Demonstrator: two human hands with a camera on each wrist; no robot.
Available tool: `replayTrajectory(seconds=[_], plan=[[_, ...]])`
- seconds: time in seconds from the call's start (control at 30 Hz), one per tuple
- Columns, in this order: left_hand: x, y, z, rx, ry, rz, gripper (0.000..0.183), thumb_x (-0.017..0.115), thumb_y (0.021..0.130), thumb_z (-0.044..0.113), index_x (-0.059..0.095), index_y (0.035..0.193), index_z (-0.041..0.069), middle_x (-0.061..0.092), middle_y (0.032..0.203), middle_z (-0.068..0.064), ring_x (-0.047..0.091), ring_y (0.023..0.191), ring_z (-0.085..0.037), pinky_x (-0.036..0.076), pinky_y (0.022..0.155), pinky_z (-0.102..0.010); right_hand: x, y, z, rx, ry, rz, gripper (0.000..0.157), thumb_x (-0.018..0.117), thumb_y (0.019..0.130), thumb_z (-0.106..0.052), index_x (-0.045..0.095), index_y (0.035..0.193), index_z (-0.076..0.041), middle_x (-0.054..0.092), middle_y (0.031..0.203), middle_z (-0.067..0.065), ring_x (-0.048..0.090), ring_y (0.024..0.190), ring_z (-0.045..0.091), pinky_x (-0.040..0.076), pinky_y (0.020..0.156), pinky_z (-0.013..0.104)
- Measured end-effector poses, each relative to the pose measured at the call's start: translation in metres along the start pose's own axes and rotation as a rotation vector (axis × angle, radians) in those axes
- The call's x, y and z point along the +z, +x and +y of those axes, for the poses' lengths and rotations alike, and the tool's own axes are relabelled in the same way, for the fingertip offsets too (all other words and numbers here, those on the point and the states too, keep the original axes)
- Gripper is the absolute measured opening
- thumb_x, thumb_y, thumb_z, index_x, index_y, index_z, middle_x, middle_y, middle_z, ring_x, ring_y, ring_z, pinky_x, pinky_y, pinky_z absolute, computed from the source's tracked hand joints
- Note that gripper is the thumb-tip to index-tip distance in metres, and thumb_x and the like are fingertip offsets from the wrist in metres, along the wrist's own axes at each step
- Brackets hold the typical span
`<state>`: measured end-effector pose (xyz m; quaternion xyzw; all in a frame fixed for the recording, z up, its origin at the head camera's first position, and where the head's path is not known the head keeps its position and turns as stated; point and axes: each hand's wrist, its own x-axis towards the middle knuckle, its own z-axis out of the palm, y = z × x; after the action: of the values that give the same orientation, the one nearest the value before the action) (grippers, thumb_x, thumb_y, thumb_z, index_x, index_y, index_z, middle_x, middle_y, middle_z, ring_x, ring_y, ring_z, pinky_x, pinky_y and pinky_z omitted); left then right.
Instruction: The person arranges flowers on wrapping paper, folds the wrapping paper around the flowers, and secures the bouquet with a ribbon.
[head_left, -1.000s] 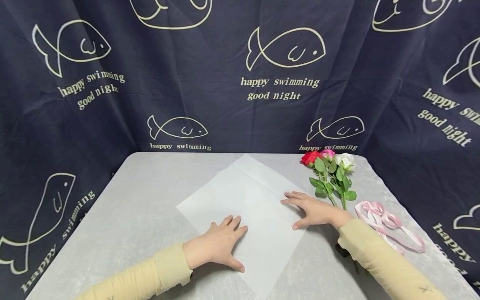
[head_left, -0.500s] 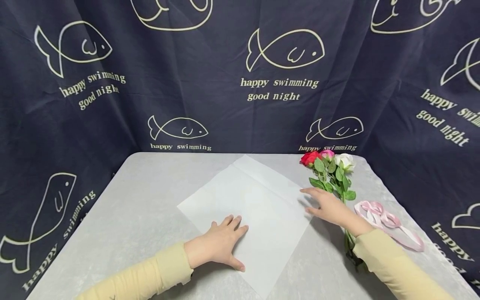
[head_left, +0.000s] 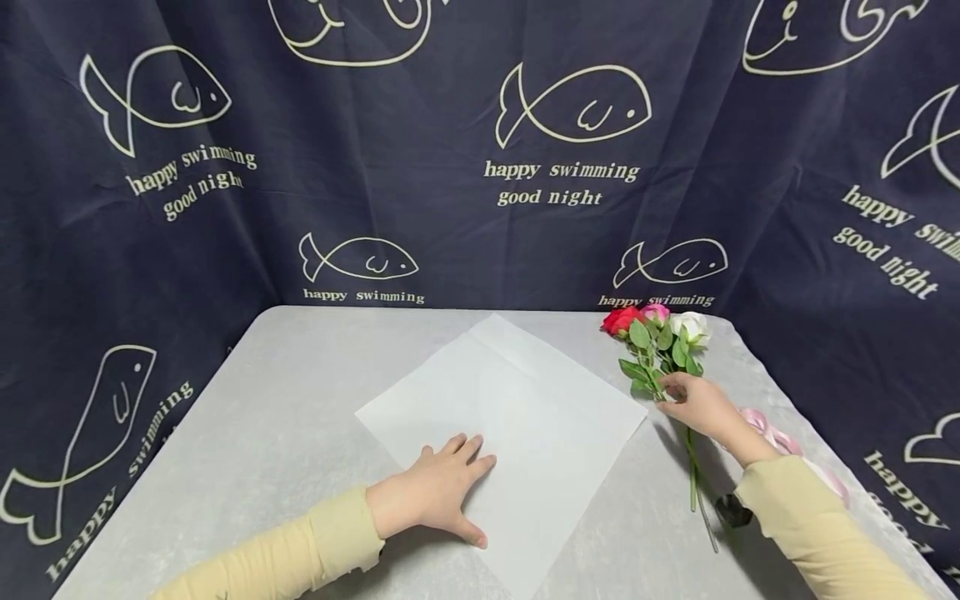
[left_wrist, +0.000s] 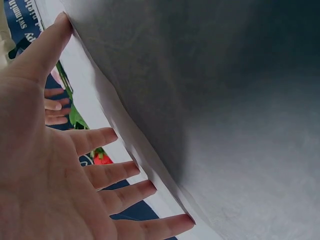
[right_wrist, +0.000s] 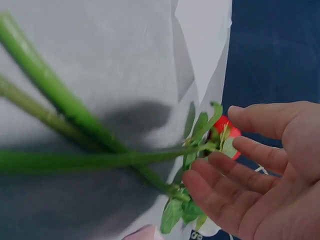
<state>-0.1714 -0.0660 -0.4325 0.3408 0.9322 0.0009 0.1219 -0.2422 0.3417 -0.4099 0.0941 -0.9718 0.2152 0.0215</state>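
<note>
A white square sheet of paper point(head_left: 517, 425) lies cornerwise on the table, one corner toward the back. My left hand point(head_left: 435, 492) rests on its left part with fingers spread; the left wrist view shows the fingertips point(left_wrist: 132, 167) touching the sheet. At the right lie artificial roses, one red point(head_left: 624, 321), one pink point(head_left: 656, 312) and one white point(head_left: 690, 327), with green leaves and long stems point(head_left: 692, 475). My right hand point(head_left: 705, 404) is at the stems just below the leaves. In the right wrist view its thumb and fingers point(right_wrist: 235, 170) are apart, loosely bent around the stems.
A pink ribbon point(head_left: 780, 442) lies to the right of the roses, partly hidden by my right arm. A small dark object point(head_left: 733, 510) sits beneath my right wrist. Behind the grey table point(head_left: 300, 367) hangs a dark blue curtain point(head_left: 450, 167) with fish drawings.
My right hand has lifted off the paper's right side and moved right to the rose stems, uncovering the sheet's right corner. The left hand stays put on the paper.
</note>
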Motion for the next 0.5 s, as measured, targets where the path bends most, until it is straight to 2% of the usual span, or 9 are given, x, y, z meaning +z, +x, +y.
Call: replayTrajectory(seconds=[0.13, 0.3, 0.5], plan=[[-0.001, -0.001, 0.000, 0.002, -0.004, 0.000, 0.107, 0.063, 0.061, 0.079, 0.034, 0.147, 0.021, 0.027, 0.153, -0.013, 0.028, 0.138, -0.036, 0.039, 0.092, -0.064, -0.002, -0.001, 0.007, 0.045, 0.008, -0.012, 0.044, 0.069, 0.081, -0.015, 0.057, 0.113, 0.011, 0.065, 0.092, 0.024, 0.062, 0.081, 0.034, 0.050, 0.068, 0.044], [-0.002, -0.002, 0.001, -0.006, -0.004, -0.006, 0.108, 0.063, 0.060, 0.079, 0.034, 0.146, 0.022, 0.027, 0.153, -0.013, 0.028, 0.138, -0.036, 0.039, 0.093, -0.064, 0.001, 0.000, 0.014, 0.145, 0.098, -0.075, 0.046, 0.066, 0.082, -0.012, 0.054, 0.116, 0.016, 0.065, 0.087, 0.020, 0.061, 0.064, 0.017, 0.053, 0.056, 0.032], [-0.002, -0.004, 0.001, 0.002, -0.015, -0.017, 0.107, 0.063, 0.060, 0.079, 0.034, 0.146, 0.022, 0.027, 0.153, -0.012, 0.027, 0.139, -0.035, 0.039, 0.092, -0.065, 0.004, 0.005, 0.019, 0.241, 0.178, -0.139, 0.042, 0.064, 0.085, -0.010, 0.054, 0.115, 0.018, 0.064, 0.073, 0.010, 0.062, 0.058, 0.015, 0.055, 0.054, 0.031]])
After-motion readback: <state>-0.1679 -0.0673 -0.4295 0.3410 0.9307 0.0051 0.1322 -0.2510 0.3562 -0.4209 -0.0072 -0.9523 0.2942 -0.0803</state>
